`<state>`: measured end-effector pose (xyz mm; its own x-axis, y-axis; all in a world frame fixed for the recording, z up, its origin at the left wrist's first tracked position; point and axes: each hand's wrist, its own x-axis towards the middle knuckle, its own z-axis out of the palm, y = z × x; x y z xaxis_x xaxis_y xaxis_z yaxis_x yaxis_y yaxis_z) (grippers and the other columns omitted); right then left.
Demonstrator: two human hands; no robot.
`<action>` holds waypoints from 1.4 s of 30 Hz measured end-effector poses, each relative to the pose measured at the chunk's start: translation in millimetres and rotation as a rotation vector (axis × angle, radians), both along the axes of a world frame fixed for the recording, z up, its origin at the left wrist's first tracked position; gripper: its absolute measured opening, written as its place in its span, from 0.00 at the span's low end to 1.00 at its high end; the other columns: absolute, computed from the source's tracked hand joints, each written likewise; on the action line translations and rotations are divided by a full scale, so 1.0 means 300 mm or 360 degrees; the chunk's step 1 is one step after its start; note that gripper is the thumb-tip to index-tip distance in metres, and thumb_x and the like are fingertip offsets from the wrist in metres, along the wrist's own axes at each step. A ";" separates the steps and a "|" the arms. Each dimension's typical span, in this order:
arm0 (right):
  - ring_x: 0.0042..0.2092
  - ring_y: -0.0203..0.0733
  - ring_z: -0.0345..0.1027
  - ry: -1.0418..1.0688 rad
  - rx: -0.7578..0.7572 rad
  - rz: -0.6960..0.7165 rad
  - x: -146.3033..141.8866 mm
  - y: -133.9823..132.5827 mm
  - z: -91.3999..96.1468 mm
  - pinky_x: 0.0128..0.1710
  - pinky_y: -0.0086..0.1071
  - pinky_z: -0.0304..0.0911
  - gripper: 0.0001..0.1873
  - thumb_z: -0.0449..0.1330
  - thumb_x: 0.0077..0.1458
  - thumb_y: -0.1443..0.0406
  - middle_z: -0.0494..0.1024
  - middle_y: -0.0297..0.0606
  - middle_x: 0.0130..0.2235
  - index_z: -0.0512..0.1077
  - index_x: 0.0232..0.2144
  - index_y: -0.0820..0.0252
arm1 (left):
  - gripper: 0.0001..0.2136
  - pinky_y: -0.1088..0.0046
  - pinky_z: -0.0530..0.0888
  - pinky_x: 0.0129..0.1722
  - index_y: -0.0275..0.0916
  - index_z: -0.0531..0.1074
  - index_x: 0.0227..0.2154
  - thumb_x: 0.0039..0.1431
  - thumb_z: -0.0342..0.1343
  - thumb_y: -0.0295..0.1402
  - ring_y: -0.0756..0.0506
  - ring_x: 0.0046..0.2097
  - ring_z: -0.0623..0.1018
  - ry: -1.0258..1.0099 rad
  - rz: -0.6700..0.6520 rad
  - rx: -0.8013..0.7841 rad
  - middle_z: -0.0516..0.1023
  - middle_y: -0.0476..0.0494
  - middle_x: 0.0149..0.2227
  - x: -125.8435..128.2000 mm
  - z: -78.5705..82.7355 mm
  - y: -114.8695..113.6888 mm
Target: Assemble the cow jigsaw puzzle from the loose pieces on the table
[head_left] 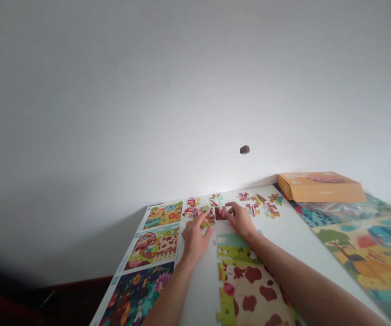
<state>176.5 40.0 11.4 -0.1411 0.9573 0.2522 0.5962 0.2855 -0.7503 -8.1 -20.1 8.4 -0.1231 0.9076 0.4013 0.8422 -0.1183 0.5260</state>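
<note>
My right hand [242, 221] has its fingertips closed on the right side of a dark red and pink puzzle piece [220, 214], low over the white table. Just left of it, my left hand [194, 240] has thumb and fingers apart at a cluster of colourful puzzle pieces [209, 218]; the fingers partly cover them. Whether those pieces are joined I cannot tell. Nearer to me, between my forearms, lies a partly assembled cow puzzle [249, 290], with green and pale blue at its top. My right forearm hides its right side.
Loose puzzle pieces [271, 209] lie at the back right, and red ones [190, 208] at the back left. A picture sheet [157, 244] runs along the left edge. An orange box [321, 186], a clear plastic bag [334, 210] and an animal puzzle [372, 258] occupy the right. Behind rises a wall [195, 113].
</note>
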 end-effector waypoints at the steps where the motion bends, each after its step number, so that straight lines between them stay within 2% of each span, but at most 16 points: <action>1: 0.38 0.40 0.73 -0.0077 -0.0029 -0.0088 0.008 0.004 0.006 0.41 0.31 0.64 0.16 0.55 0.60 0.62 0.81 0.37 0.36 0.72 0.50 0.58 | 0.20 0.64 0.70 0.54 0.47 0.74 0.52 0.56 0.61 0.28 0.43 0.49 0.76 0.0021 -0.0010 -0.0028 0.81 0.48 0.46 0.002 0.003 -0.002; 3: 0.45 0.46 0.72 -0.0164 -0.0050 -0.0208 0.024 0.011 0.018 0.47 0.36 0.62 0.17 0.57 0.59 0.62 0.80 0.42 0.41 0.72 0.50 0.59 | 0.16 0.63 0.69 0.55 0.48 0.77 0.48 0.56 0.60 0.27 0.42 0.51 0.75 0.0063 -0.0030 -0.0074 0.80 0.48 0.48 0.007 0.011 -0.007; 6: 0.57 0.61 0.62 -0.0356 -0.0018 -0.0525 0.037 0.014 0.031 0.56 0.50 0.52 0.24 0.60 0.56 0.61 0.72 0.57 0.54 0.69 0.54 0.64 | 0.13 0.62 0.68 0.54 0.48 0.79 0.43 0.56 0.60 0.28 0.41 0.52 0.74 0.0113 -0.0052 -0.0108 0.80 0.48 0.49 0.012 0.019 -0.014; 8: 0.60 0.68 0.55 -0.0585 -0.0051 -0.0777 0.036 0.013 0.030 0.57 0.56 0.46 0.31 0.61 0.56 0.58 0.66 0.65 0.57 0.64 0.58 0.70 | 0.13 0.62 0.69 0.53 0.48 0.79 0.43 0.56 0.60 0.28 0.41 0.52 0.74 0.0131 -0.0066 -0.0108 0.80 0.49 0.48 0.013 0.020 -0.017; 10: 0.61 0.72 0.53 -0.0774 -0.0126 -0.0889 0.029 0.012 0.019 0.57 0.59 0.44 0.36 0.60 0.57 0.54 0.64 0.70 0.57 0.62 0.59 0.74 | 0.12 0.62 0.69 0.53 0.48 0.79 0.42 0.56 0.60 0.28 0.41 0.51 0.74 0.0143 -0.0075 -0.0099 0.80 0.49 0.48 0.013 0.019 -0.018; 13: 0.63 0.73 0.49 -0.0863 -0.0157 -0.0764 0.016 0.016 -0.011 0.58 0.58 0.43 0.37 0.55 0.61 0.52 0.59 0.74 0.61 0.59 0.61 0.76 | 0.12 0.62 0.70 0.52 0.48 0.80 0.42 0.56 0.60 0.27 0.41 0.51 0.74 0.0145 -0.0091 -0.0072 0.80 0.49 0.47 0.011 0.016 -0.018; 16: 0.66 0.68 0.46 -0.0866 -0.0134 -0.0503 0.012 0.024 -0.031 0.61 0.54 0.43 0.33 0.51 0.64 0.55 0.55 0.70 0.64 0.58 0.63 0.75 | 0.12 0.62 0.70 0.52 0.47 0.80 0.41 0.55 0.60 0.26 0.42 0.49 0.75 0.0128 -0.0178 0.0002 0.80 0.48 0.46 0.006 0.009 -0.013; 20: 0.70 0.63 0.38 -0.0828 0.0013 -0.0158 0.021 0.022 -0.018 0.64 0.58 0.39 0.25 0.49 0.64 0.60 0.52 0.55 0.69 0.65 0.60 0.64 | 0.13 0.63 0.70 0.55 0.44 0.80 0.40 0.55 0.57 0.23 0.42 0.51 0.75 0.0127 -0.0305 0.0100 0.79 0.46 0.46 -0.007 -0.011 0.001; 23: 0.71 0.59 0.33 -0.0762 0.0165 0.0389 0.026 0.006 0.008 0.64 0.64 0.37 0.25 0.47 0.66 0.58 0.50 0.38 0.70 0.61 0.63 0.49 | 0.16 0.61 0.68 0.59 0.43 0.79 0.43 0.55 0.55 0.22 0.41 0.55 0.73 0.0191 -0.0131 0.0140 0.77 0.44 0.51 -0.020 -0.028 0.011; 25: 0.71 0.60 0.34 -0.0743 0.0168 0.0655 0.026 -0.004 0.021 0.63 0.68 0.34 0.23 0.47 0.67 0.55 0.53 0.33 0.70 0.63 0.62 0.43 | 0.18 0.59 0.67 0.60 0.42 0.78 0.48 0.55 0.56 0.23 0.40 0.57 0.72 0.0256 0.0034 0.0107 0.75 0.42 0.55 -0.025 -0.032 0.013; 27: 0.70 0.62 0.38 -0.0759 0.0157 0.0650 0.024 -0.012 0.029 0.61 0.73 0.30 0.21 0.47 0.67 0.55 0.59 0.35 0.67 0.68 0.58 0.45 | 0.20 0.58 0.66 0.60 0.43 0.75 0.51 0.55 0.57 0.25 0.39 0.58 0.71 0.0293 0.0099 0.0023 0.75 0.43 0.57 -0.023 -0.031 0.010; 30: 0.69 0.63 0.40 -0.0746 0.0181 0.0527 0.020 -0.019 0.035 0.61 0.74 0.30 0.20 0.48 0.66 0.57 0.63 0.40 0.65 0.69 0.56 0.50 | 0.21 0.57 0.65 0.60 0.46 0.73 0.54 0.56 0.56 0.26 0.40 0.60 0.69 0.0278 0.0027 -0.0093 0.76 0.47 0.57 -0.009 -0.021 0.000; 33: 0.69 0.62 0.40 -0.0690 0.0201 0.0750 0.015 -0.028 0.042 0.61 0.72 0.35 0.23 0.50 0.65 0.55 0.60 0.39 0.67 0.65 0.60 0.47 | 0.23 0.54 0.64 0.60 0.47 0.70 0.56 0.57 0.55 0.27 0.40 0.62 0.67 0.0268 -0.0038 -0.0144 0.75 0.46 0.58 0.003 -0.014 -0.008; 35: 0.69 0.62 0.42 -0.0687 0.0225 0.0838 0.011 -0.034 0.045 0.61 0.73 0.37 0.22 0.52 0.64 0.54 0.64 0.38 0.64 0.66 0.59 0.45 | 0.23 0.54 0.64 0.60 0.46 0.69 0.57 0.57 0.56 0.26 0.39 0.61 0.67 0.0269 -0.0024 -0.0146 0.74 0.45 0.58 0.004 -0.015 -0.008; 39: 0.66 0.60 0.49 -0.0713 0.0240 0.0561 0.009 -0.029 0.038 0.61 0.71 0.36 0.15 0.55 0.62 0.57 0.70 0.40 0.59 0.74 0.49 0.48 | 0.21 0.57 0.66 0.59 0.43 0.71 0.53 0.56 0.56 0.25 0.40 0.58 0.70 0.0258 0.0026 -0.0083 0.76 0.43 0.56 -0.010 -0.028 0.002; 42: 0.66 0.59 0.49 -0.0731 0.0199 0.0248 0.013 -0.014 0.028 0.63 0.68 0.33 0.15 0.52 0.64 0.60 0.70 0.42 0.59 0.76 0.45 0.51 | 0.20 0.59 0.67 0.59 0.41 0.71 0.52 0.55 0.56 0.24 0.41 0.57 0.72 0.0238 -0.0064 0.0003 0.76 0.42 0.55 -0.021 -0.040 0.010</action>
